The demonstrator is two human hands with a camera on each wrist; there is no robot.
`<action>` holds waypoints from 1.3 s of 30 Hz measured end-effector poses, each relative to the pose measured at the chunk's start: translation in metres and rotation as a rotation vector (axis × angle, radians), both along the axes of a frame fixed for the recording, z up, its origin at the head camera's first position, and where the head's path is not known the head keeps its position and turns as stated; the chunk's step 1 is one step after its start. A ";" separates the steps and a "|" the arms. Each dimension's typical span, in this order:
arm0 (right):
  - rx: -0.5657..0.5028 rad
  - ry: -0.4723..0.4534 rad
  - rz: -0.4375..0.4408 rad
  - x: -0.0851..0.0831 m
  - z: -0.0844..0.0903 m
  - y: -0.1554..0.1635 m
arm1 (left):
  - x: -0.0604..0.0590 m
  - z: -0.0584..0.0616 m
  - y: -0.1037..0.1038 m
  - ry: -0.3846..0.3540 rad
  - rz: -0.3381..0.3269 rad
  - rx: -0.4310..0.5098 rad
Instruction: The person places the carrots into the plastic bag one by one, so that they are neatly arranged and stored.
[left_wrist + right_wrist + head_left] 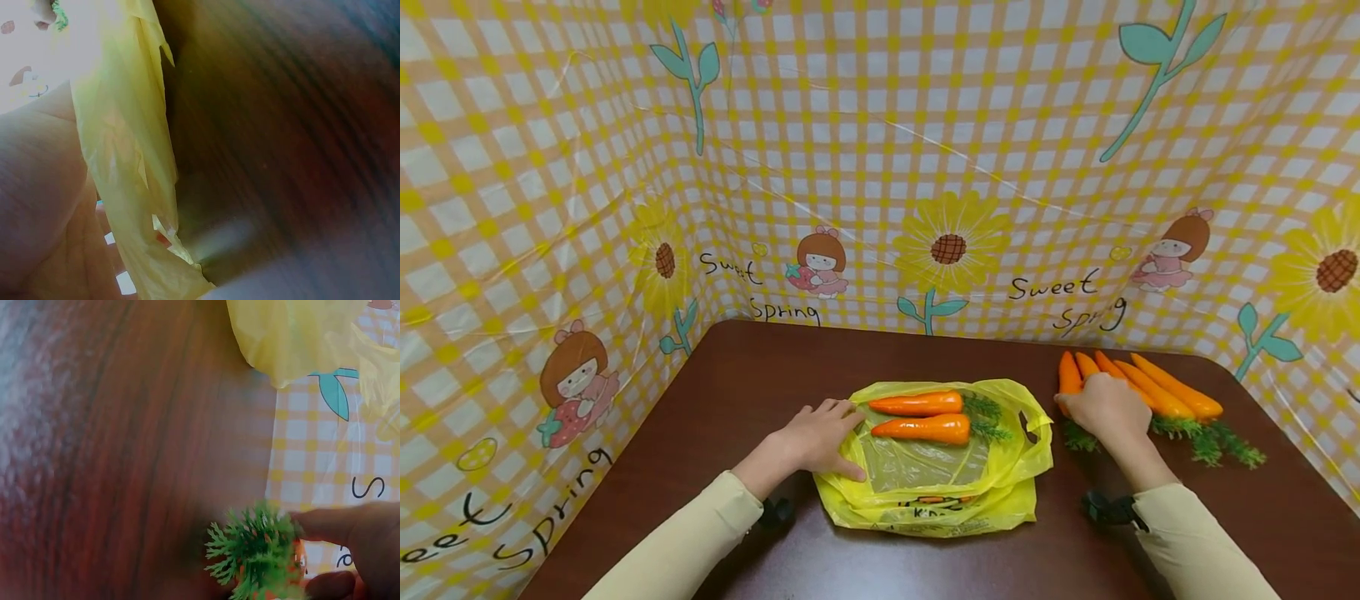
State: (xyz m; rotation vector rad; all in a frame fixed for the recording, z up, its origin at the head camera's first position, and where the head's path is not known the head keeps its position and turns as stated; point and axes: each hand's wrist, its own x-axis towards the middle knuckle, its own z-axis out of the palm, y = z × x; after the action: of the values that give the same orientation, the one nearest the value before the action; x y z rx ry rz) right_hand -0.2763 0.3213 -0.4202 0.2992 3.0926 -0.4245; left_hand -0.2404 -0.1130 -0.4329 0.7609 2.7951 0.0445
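A yellow plastic bag (925,517) lies with its mouth spread toward me, and two carrots (925,429) with green tops rest in it. My left hand (816,437) touches the bag's left rim, thumb and fingers spread apart. In the left wrist view, yellow plastic (128,125) runs along the palm and partly hides the fingers. On the right, my right hand (1105,408) grips the leftmost carrot (1069,373) of a group, covering much of it. Its leafy top (256,550) shows beside the thumb and fingers in the right wrist view.
Several more carrots (1176,392) lie side by side at the table's right, leaves toward me. The dark wooden table (760,358) ends at a checked, flower-printed cloth (865,183) behind and at both sides. The bag's handle loop (1037,425) lies to its right.
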 end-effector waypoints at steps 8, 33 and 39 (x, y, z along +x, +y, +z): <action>-0.011 -0.007 0.119 0.002 0.001 0.001 | -0.001 0.000 -0.001 0.024 -0.011 -0.017; 0.034 -0.177 0.085 0.013 0.015 -0.007 | -0.001 -0.006 -0.003 0.007 -0.006 -0.033; 0.030 -0.187 0.103 0.009 0.018 -0.008 | -0.003 -0.005 -0.002 0.025 -0.009 -0.019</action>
State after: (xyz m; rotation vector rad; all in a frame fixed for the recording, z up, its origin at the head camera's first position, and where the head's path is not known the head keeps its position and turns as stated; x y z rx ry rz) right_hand -0.2669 0.3136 -0.4018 0.1674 2.9170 -0.3273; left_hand -0.2432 -0.1152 -0.4380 0.7750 2.8110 0.0065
